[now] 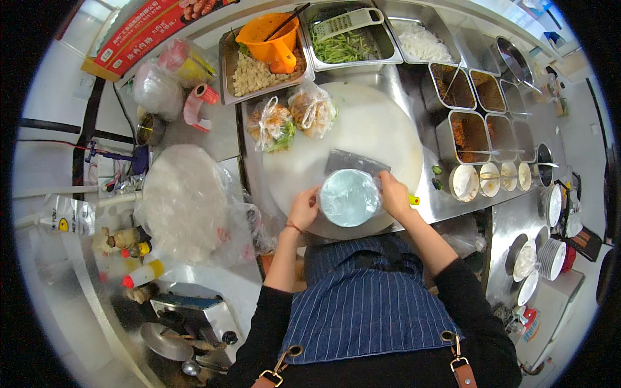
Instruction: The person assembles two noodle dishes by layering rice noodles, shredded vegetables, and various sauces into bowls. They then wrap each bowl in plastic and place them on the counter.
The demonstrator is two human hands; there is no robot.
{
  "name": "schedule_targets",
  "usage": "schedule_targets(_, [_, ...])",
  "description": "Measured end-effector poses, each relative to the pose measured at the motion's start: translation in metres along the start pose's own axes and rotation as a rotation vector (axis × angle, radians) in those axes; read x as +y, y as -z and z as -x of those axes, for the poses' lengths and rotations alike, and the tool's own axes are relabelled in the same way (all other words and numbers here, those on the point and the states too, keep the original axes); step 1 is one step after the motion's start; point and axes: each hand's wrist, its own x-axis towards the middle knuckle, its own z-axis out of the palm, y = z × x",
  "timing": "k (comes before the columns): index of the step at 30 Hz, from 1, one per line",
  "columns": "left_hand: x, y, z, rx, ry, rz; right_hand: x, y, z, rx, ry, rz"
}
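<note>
My left hand (303, 208) and my right hand (393, 195) grip opposite sides of a round, pale bowl (350, 198) with clear plastic film or a bag over it. No food shows in the bowl. The fingers of both hands are curled at its rim and partly hidden. Just beyond it, a wide cleaver blade (354, 161) lies flat on the round white cutting board (388, 123). Farther back on the board stand two tied clear bags of food, the left bag (272, 125) with greens and the right bag (312, 110).
At the back, an orange strainer (268, 39) rests in a tray (226, 90), beside shredded green vegetable (339, 48) under a grater (346, 21). Sauce containers (468, 137) and small bowls (464, 183) line the right. A plastic-covered round pile (184, 200) sits left.
</note>
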Motion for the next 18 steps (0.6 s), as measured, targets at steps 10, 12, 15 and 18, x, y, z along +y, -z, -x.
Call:
schedule_targets(10, [0.029,-0.038,0.036,0.336,-0.015,0.262,-0.08,0.013,0.009,0.075,0.616,0.112])
schedule_targets(12, [0.026,-0.043,0.034,0.316,-0.026,0.407,-0.084,-0.004,0.014,-0.022,0.513,0.187])
schedule_targets(15, [0.012,-0.048,0.041,0.276,-0.013,0.309,-0.077,-0.023,0.009,-0.139,0.422,0.192])
schedule_targets(18, [-0.001,-0.055,0.038,0.225,-0.008,0.431,-0.071,-0.033,0.004,-0.225,0.342,0.148])
